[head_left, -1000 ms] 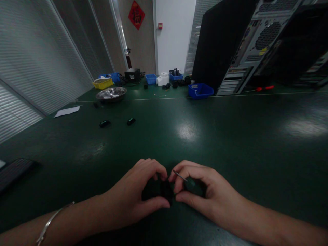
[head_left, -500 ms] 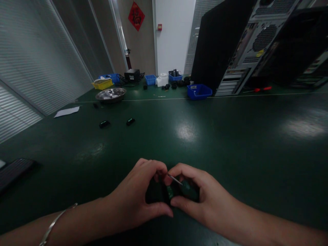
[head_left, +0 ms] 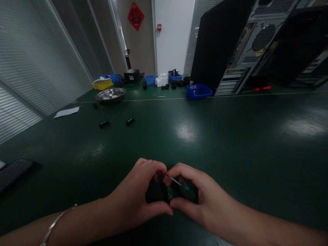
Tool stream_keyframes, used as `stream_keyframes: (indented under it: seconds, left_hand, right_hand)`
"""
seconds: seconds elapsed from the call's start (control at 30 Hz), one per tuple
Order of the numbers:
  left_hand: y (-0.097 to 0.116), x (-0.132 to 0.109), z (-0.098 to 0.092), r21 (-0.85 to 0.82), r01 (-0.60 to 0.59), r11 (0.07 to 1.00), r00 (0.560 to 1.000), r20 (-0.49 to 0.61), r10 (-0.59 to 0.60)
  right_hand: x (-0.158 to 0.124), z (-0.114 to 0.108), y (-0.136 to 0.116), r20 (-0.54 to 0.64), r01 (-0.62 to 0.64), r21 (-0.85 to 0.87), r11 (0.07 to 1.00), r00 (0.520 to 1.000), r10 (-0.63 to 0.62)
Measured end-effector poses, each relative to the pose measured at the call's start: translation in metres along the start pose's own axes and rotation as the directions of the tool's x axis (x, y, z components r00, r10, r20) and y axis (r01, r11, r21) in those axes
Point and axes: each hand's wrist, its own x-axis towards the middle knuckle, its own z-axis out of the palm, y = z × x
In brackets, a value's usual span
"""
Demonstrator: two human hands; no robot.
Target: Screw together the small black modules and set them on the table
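Note:
My left hand (head_left: 143, 191) is curled round a small dark object (head_left: 156, 192); its outline blends into shadow, so I cannot make out its kind. A narrow green strip (head_left: 169, 193) shows beside it, close to the right thumb. My right hand (head_left: 197, 191) is closed round a small screwdriver (head_left: 189, 190) with a dark handle and a thin metal shaft. That shaft slants up and left towards the fingertips, where both hands come together. Its tip is hidden by the fingers.
Two small black pieces (head_left: 130, 121) lie on the green table beyond my hands. A keyboard (head_left: 16, 172) is at the left edge. Further back stand a metal bowl (head_left: 111, 95), a blue bin (head_left: 199, 91) and a tall computer case (head_left: 217, 48). A red-handled tool (head_left: 262, 88) lies right.
Both hands hold nearly the same pose and place. The view has shifted very slightly; nothing has been picked up or let go.

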Motion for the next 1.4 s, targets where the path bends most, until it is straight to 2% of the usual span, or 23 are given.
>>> stream_keyframes:
  seconds: [0.3, 0.67, 0.9, 1.07, 1.23, 1.4]
  left_hand:
    - [0.002, 0.001, -0.001, -0.012, 0.029, 1.0, 0.999, 0.02, -0.029]
    - [-0.003, 0.0, 0.001, 0.015, -0.008, 1.0, 1.0, -0.007, 0.009]
    - [-0.004, 0.001, -0.004, 0.085, 0.017, 0.996, 0.998, -0.063, -0.011]
    - [-0.024, 0.009, -0.025, 0.204, 0.097, 0.974, 0.988, -0.136, -0.07]
    - [-0.061, 0.015, -0.062, 0.412, 0.158, 0.897, 0.978, -0.193, -0.084]
    - [-0.101, 0.019, -0.1, 0.482, 0.341, 0.807, 0.924, -0.329, -0.194]
  right_hand:
    - [-0.001, -0.001, 0.001, 0.011, 0.024, -0.018, 1.0, 1.0, -0.024]
    - [0.002, -0.003, -0.001, 0.025, 0.033, -0.002, 0.999, 0.999, -0.033]
    - [0.002, -0.008, 0.001, -0.037, 0.02, 0.079, 0.997, 0.999, -0.017]
    - [0.004, -0.015, 0.001, -0.075, 0.006, 0.05, 0.999, 0.997, -0.002]
    - [0.004, -0.021, 0.0, -0.078, -0.005, 0.021, 1.0, 0.997, 0.007]
    - [0.004, -0.023, -0.001, -0.088, 0.02, 0.0, 1.0, 0.996, -0.02]
